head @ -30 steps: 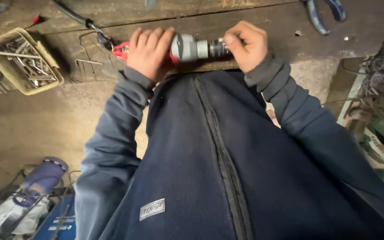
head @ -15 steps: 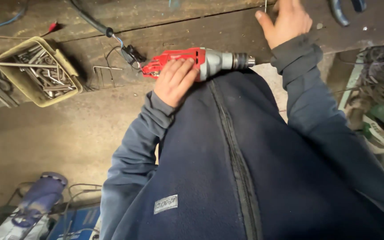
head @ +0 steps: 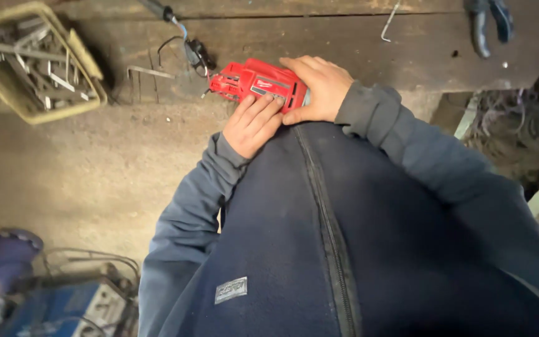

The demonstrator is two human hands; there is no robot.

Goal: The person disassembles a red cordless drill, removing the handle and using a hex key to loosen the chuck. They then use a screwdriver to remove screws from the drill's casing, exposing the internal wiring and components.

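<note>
Head camera looks steeply down, close over the workbench [head: 407, 56] edge.

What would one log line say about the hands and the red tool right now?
left hand: fingers on red power tool | right hand: gripping tool's front end | tool: at wooden bench edge, against dark jacket

Wood bench [head: 357, 37], dusty concrete floor [head: 82, 181].

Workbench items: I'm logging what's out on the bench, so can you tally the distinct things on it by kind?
Red power tool, under the left hand and right hand: 1
Yellow crate of metal parts: 1
Blue-handled pliers: 1
Bent wire hook: 1
Black cable: 1
Total: 5
</note>
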